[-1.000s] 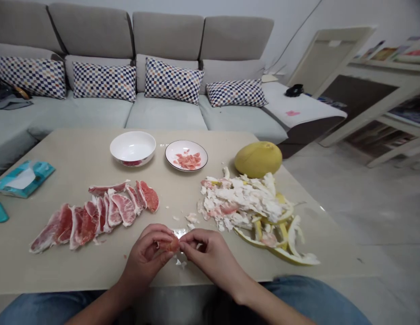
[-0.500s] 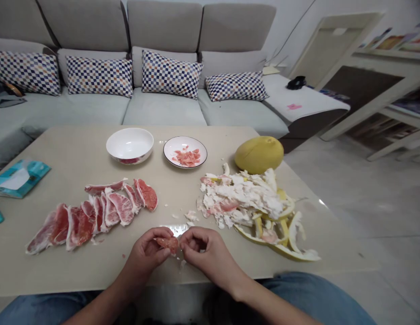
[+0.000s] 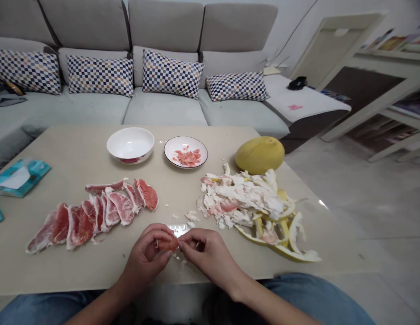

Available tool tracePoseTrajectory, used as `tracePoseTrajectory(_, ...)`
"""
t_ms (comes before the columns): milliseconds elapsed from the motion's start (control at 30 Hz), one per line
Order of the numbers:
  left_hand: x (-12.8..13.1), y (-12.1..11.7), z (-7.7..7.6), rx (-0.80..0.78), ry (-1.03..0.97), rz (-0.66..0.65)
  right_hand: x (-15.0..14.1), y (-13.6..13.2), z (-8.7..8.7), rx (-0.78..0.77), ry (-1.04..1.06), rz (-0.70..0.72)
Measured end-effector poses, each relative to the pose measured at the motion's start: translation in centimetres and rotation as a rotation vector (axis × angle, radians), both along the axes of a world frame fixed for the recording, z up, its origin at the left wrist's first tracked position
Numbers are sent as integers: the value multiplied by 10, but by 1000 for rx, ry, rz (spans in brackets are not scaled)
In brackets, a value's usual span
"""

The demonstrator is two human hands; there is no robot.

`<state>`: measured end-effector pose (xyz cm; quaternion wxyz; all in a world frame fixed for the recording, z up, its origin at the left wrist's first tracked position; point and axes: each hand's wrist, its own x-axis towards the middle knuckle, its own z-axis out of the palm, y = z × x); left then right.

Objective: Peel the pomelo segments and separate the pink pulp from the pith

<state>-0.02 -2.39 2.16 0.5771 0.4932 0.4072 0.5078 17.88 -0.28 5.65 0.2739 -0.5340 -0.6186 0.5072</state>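
Near the front edge of the table, my left hand (image 3: pixel 151 249) is closed around a pink pomelo segment (image 3: pixel 168 243). At the segment's right end, the thumb and forefinger of my right hand (image 3: pixel 207 251) are pinched together. What lies between those fingertips is too small to make out. Several pomelo segments with white membrane (image 3: pixel 112 210) lie in a slanting row to the left, beyond my left hand. Beyond my right hand is a heap of white pith and membrane (image 3: pixel 243 195), with yellow pomelo rind (image 3: pixel 294 253) at its near right side.
Toward the back of the table (image 3: pixel 77 158) stand a white bowl (image 3: pixel 131 142) and a dark-rimmed plate (image 3: pixel 169 155) holding pink pulp. A whole pomelo (image 3: pixel 260 155) sits behind the pith heap. A blue tissue pack (image 3: pixel 35 174) lies at the left. Small scraps (image 3: pixel 191 216) lie beyond my hands.
My right fingertips have come slightly left, up against the segment. The segment has turned a little in my left hand. The things on the table have stayed in place.
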Motion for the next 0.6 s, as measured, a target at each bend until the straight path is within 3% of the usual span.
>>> tracePoseTrajectory(133,3,-3,1,-46,-42,-5,0,-2,-2,151,-94,6)
tracePoseTrajectory(300,7,-3,7,-335,-139,23,-3,-6,-10,499,-286,18)
tracePoseTrajectory(400,7,-2,10,-402,-131,-9,-5,-9,-15,640,-361,43)
tracePoseTrajectory(533,7,-2,10,-376,-155,-38,-1,-5,-10,698,-346,22)
tracePoseTrajectory(600,6,-2,9,-362,-179,-53,4,2,-2,621,-297,-9)
